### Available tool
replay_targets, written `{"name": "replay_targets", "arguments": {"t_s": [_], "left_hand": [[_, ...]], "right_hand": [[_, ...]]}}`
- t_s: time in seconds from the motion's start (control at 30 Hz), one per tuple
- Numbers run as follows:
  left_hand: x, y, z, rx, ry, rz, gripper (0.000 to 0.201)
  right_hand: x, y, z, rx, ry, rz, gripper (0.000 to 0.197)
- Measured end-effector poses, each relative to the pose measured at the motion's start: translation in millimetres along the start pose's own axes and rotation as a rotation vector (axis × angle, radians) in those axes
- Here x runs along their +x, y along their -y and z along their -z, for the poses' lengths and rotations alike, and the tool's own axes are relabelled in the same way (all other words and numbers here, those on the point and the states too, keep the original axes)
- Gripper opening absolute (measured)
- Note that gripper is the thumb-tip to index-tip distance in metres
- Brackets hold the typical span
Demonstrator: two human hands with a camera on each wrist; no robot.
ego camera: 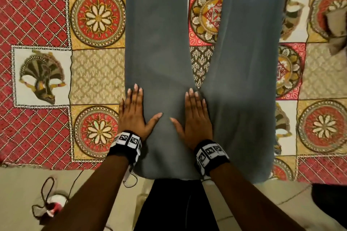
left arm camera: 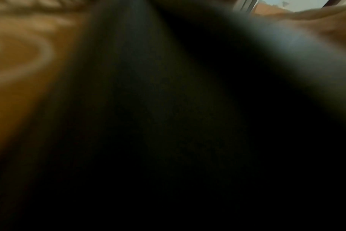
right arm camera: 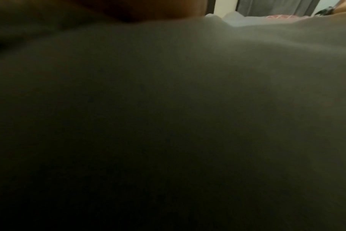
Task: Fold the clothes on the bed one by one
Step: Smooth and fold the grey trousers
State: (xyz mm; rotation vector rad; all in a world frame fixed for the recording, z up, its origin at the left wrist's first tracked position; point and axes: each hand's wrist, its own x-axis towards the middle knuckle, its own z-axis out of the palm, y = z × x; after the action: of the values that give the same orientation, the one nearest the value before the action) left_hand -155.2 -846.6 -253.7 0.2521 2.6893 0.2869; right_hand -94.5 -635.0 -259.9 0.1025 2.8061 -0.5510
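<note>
We're looking straight down over the bed, and a pair of grey trousers (ego camera: 169, 43) lies spread flat on the patterned bedspread (ego camera: 97, 18), waist end at the near edge and the two legs running away from us toward the far side, parting in a narrow V that shows the bedspread between them. Our left hand (ego camera: 134, 113) lies palm-down on the left edge of the left trouser leg, fingers straight and together, thumb spread toward the middle, gripping nothing. Our right hand (ego camera: 194, 118) lies flat too, fingers extended, its fingertips (ego camera: 191, 93) right at the point where the legs split, thumb angled toward the left hand; the two thumbs come near each other but stay apart. Both wrists wear black bands with white marker tags. Near us, the waist of the trousers hangs over the bed's edge above a tiled floor (ego camera: 22, 184), where a dark cable (ego camera: 47, 185) curls on the left. Both wrist views are dark and blurred, showing little beyond grey cloth (right arm camera: 188, 93) up close.
</note>
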Motion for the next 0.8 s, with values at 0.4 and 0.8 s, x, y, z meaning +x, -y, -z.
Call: {"name": "replay_targets", "arguments": {"t_s": [0.4,0.8], "left_hand": [[-82,-93,5,-0.020,0.014,-0.168,0.083],[-137,-193,-109,0.015,0.136,-0.327,0.095]], "right_hand": [[-147,-120,35,0.226,-0.437,-0.597,0.076],[-187,-202,5,-0.089,-0.113,-0.063,0.079]]}}
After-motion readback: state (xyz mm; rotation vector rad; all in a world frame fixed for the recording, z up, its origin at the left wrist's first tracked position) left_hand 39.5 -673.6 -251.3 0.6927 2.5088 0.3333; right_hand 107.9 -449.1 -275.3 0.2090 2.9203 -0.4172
